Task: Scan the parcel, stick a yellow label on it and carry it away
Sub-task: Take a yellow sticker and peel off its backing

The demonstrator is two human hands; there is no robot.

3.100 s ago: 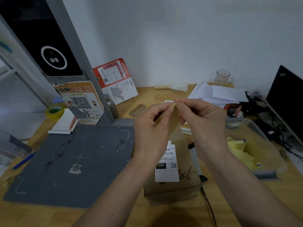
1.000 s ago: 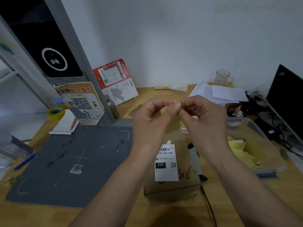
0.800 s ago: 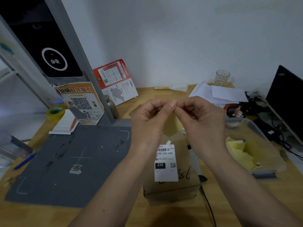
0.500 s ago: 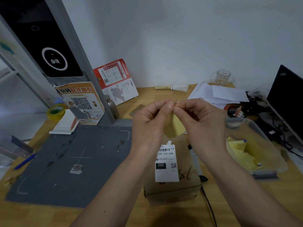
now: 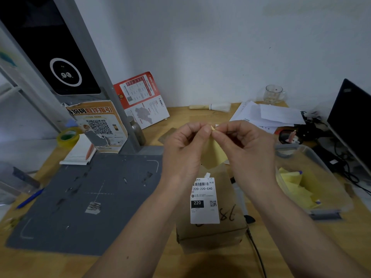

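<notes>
A brown cardboard parcel (image 5: pixel 224 229) lies on the wooden desk below my hands, with a white shipping label (image 5: pixel 203 200) on top and "78" handwritten beside it. Above the parcel I hold a small yellow label (image 5: pixel 213 155) that hangs down between my hands. My left hand (image 5: pixel 184 149) and my right hand (image 5: pixel 247 147) both pinch its top corner with thumb and fingertips, and the hands touch there. The label's lower part hangs free over the parcel's far end.
A grey scanning mat (image 5: pixel 84 195) lies to the left under a grey scanner post (image 5: pixel 96 73). A clear plastic tub (image 5: pixel 329 189) with more yellow labels stands on the right. Papers (image 5: pixel 267 116), a glass (image 5: pixel 273 94), cables and a dark screen (image 5: pixel 353 119) fill the back right.
My fingertips have kept working at the label's top corner. More of the yellow label now hangs open between my hands. The parcel has not moved.
</notes>
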